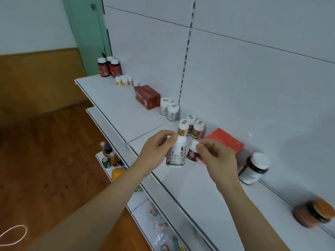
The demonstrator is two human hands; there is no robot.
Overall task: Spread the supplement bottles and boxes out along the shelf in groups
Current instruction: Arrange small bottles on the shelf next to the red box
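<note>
While held above white shelf (pixel 181 187), large white bottle (pixel 176 154) gripped by left hand (pixel 157 151), fingers curled round cap; small dark-red bottle (pixel 193 153) pinched by right hand (pixel 215 156).

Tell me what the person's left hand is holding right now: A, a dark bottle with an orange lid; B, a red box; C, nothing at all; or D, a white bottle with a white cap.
D: the left hand grips a white bottle by its cap, above the shelf, while the right hand holds a small dark red bottle.
</note>
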